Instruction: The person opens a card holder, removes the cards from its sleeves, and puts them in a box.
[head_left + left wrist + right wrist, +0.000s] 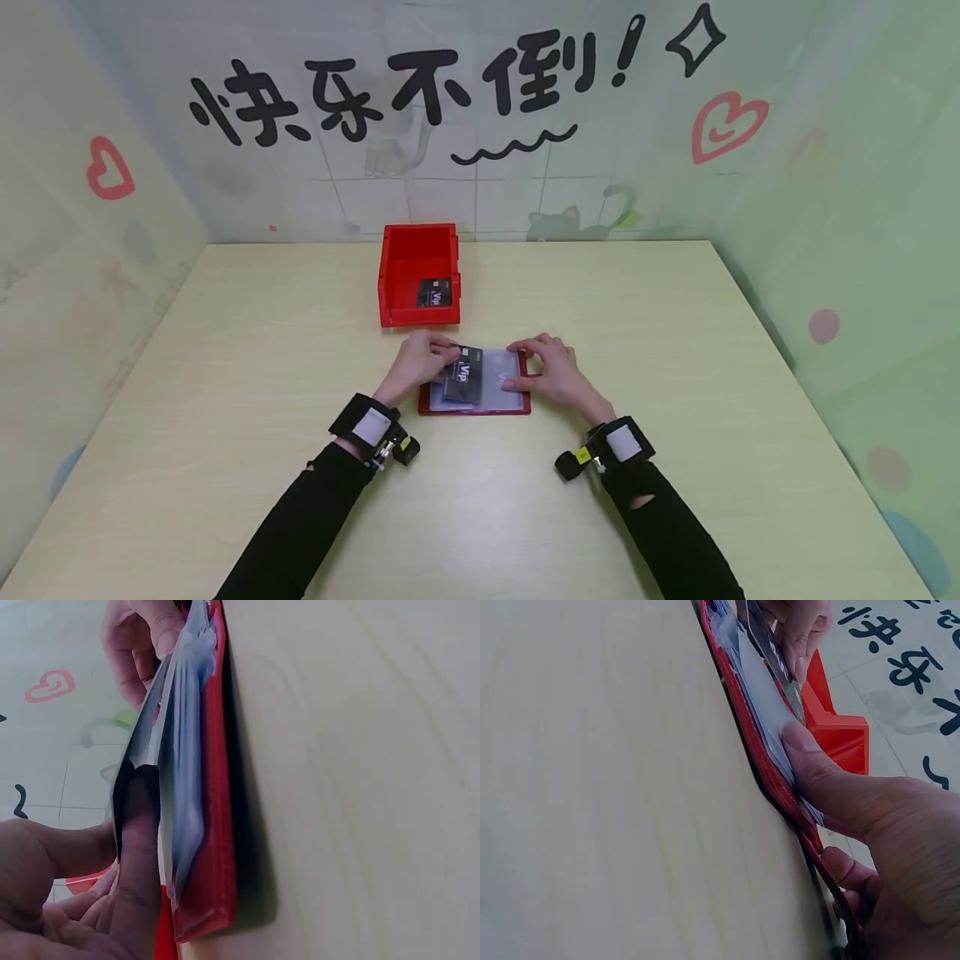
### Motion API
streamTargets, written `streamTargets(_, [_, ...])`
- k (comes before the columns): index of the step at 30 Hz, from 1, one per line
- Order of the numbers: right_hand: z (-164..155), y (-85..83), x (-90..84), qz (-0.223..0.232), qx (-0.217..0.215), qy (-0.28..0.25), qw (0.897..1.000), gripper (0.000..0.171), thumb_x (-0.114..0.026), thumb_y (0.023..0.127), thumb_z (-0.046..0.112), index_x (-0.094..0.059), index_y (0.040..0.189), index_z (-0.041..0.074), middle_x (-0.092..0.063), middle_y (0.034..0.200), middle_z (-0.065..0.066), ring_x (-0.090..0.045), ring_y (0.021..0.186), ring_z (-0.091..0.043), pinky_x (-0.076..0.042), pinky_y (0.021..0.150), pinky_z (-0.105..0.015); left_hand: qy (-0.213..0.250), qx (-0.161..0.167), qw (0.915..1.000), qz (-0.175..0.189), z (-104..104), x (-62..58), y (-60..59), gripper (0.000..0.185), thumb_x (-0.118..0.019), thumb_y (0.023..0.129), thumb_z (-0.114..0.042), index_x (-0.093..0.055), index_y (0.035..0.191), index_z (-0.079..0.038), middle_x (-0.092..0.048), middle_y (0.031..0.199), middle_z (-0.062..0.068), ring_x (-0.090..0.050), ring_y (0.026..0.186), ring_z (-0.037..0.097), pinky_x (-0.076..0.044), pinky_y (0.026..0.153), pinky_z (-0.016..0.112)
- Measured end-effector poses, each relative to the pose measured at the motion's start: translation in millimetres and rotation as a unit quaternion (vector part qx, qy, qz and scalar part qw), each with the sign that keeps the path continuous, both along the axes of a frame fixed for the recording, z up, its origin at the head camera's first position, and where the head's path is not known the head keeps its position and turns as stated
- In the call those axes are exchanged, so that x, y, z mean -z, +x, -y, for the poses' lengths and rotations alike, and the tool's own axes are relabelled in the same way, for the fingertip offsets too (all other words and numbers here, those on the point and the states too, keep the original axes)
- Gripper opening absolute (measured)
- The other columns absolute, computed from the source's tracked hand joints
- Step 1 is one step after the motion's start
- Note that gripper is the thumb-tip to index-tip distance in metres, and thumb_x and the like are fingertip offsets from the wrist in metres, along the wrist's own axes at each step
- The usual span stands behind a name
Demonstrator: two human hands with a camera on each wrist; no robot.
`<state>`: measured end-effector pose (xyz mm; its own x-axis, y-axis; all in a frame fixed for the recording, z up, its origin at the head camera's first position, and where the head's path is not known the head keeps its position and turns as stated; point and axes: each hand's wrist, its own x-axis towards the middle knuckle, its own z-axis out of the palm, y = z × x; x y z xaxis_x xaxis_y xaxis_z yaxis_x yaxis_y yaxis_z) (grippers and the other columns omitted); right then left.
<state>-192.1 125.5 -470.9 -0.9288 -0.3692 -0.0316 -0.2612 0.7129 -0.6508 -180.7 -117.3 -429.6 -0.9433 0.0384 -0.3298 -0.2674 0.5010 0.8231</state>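
Observation:
A red card holder (474,408) with clear plastic sleeves (498,379) lies open on the table, in front of me. My left hand (420,360) pinches a black VIP card (462,377) over the holder's left half. In the left wrist view, the thumb (139,847) presses the card's dark edge against the sleeves (187,750). My right hand (546,371) rests on the holder's right side, thumb (832,776) pressing the sleeve (761,697) flat. A second black card (436,292) lies inside the red bin (418,273) behind the holder.
The pale wooden table (675,350) is enclosed by green patterned walls on three sides. The red bin stands just behind the holder, a little left of centre. Black wrist cameras (372,429) sit on both forearms.

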Motion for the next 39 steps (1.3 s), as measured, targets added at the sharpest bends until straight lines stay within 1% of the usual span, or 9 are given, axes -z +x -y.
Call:
streamTargets(9, [0, 0.7, 0.2, -0.004, -0.004, 0.001, 1.0, 0.059, -0.084, 0.08, 0.037, -0.065, 0.131, 0.016, -0.059, 0.115, -0.01, -0.046, 0.115, -0.029, -0.03, 0.102, -0.048, -0.004, 0.004, 0.9998, -0.017, 9, -3.0, -4.6, 0.038, -0.056, 0.103, -0.017, -0.06, 0.137, -0.001, -0.065, 0.127, 0.02, -0.059, 0.105, 0.028, -0.053, 0.075, 0.023])
streamTargets(15, [-1, 0.2, 0.6, -0.002, -0.006, -0.003, 1.0, 0.06, -0.084, 0.08, 0.038, -0.065, 0.131, 0.015, -0.059, 0.116, -0.01, -0.047, 0.116, -0.029, -0.031, 0.102, -0.047, 0.008, 0.002, 0.9996, -0.027, 15, -8.3, -10.8, 0.041, -0.054, 0.103, -0.014, -0.054, 0.142, -0.002, -0.059, 0.12, 0.019, -0.055, 0.104, 0.027, -0.046, 0.073, 0.022])
streamTargets(18, [-1, 0.2, 1.0, -0.004, -0.008, -0.005, 1.0, 0.06, -0.084, 0.079, 0.038, -0.065, 0.131, 0.015, -0.059, 0.115, -0.01, -0.047, 0.115, -0.028, -0.031, 0.1, -0.046, 0.023, -0.001, 0.9994, -0.027, 19, -12.7, -14.4, 0.045, -0.055, 0.102, -0.012, -0.049, 0.146, -0.003, -0.056, 0.122, 0.019, -0.054, 0.107, 0.027, -0.048, 0.077, 0.024])
streamTargets(21, [-2, 0.3, 1.1, -0.004, -0.008, -0.006, 1.0, 0.06, -0.084, 0.079, 0.038, -0.065, 0.131, 0.015, -0.059, 0.115, -0.009, -0.047, 0.114, -0.028, -0.03, 0.099, -0.045, 0.038, -0.003, 0.999, -0.025, 24, -18.3, -16.7, 0.05, -0.058, 0.101, -0.012, -0.046, 0.148, -0.003, -0.055, 0.132, 0.02, -0.054, 0.114, 0.029, -0.053, 0.089, 0.031])
streamTargets(25, [-2, 0.4, 0.8, -0.004, -0.008, -0.007, 1.0, 0.059, -0.084, 0.08, 0.038, -0.064, 0.131, 0.015, -0.059, 0.115, -0.01, -0.047, 0.114, -0.028, -0.031, 0.1, -0.046, 0.05, -0.012, 0.998, -0.036, 30, -22.4, -21.3, 0.051, -0.061, 0.1, -0.013, -0.047, 0.147, -0.003, -0.057, 0.134, 0.021, -0.056, 0.114, 0.029, -0.054, 0.088, 0.027])
streamTargets(28, [-2, 0.7, 0.5, -0.006, -0.01, -0.009, 1.0, 0.059, -0.084, 0.08, 0.038, -0.065, 0.131, 0.015, -0.059, 0.115, -0.01, -0.047, 0.114, -0.028, -0.031, 0.101, -0.046, 0.065, -0.029, 0.9966, -0.042, 32, -24.6, -26.7, 0.051, -0.061, 0.099, -0.011, -0.047, 0.148, -0.003, -0.059, 0.132, 0.022, -0.057, 0.112, 0.028, -0.054, 0.085, 0.023])
streamTargets(32, [-3, 1.4, -0.1, -0.011, -0.013, -0.012, 1.0, 0.06, -0.084, 0.079, 0.039, -0.065, 0.13, 0.016, -0.059, 0.115, -0.009, -0.047, 0.113, -0.028, -0.03, 0.099, -0.046, 0.115, -0.063, 0.9906, -0.041, 31, -28.5, -35.5, 0.054, -0.058, 0.099, -0.005, -0.042, 0.151, -0.002, -0.056, 0.139, 0.023, -0.055, 0.12, 0.031, -0.051, 0.106, 0.035])
streamTargets(35, [-3, 1.1, 0.7, -0.011, -0.013, -0.012, 1.0, 0.059, -0.084, 0.079, 0.039, -0.065, 0.13, 0.016, -0.058, 0.116, -0.009, -0.046, 0.113, -0.028, -0.029, 0.099, -0.045, 0.146, -0.101, 0.9829, -0.048, 29, -29.4, -43.3, 0.057, -0.056, 0.098, -0.001, -0.039, 0.152, -0.002, -0.052, 0.146, 0.022, -0.052, 0.128, 0.033, -0.045, 0.114, 0.042])
streamTargets(39, [-3, 0.8, 0.8, -0.01, -0.013, -0.011, 1.0, 0.059, -0.084, 0.079, 0.038, -0.064, 0.131, 0.016, -0.058, 0.116, -0.009, -0.046, 0.114, -0.028, -0.029, 0.1, -0.046, 0.153, -0.161, 0.972, -0.076, 23, -29.3, -52.8, 0.058, -0.058, 0.097, -0.001, -0.038, 0.151, -0.006, -0.053, 0.145, 0.021, -0.053, 0.129, 0.033, -0.046, 0.113, 0.042])
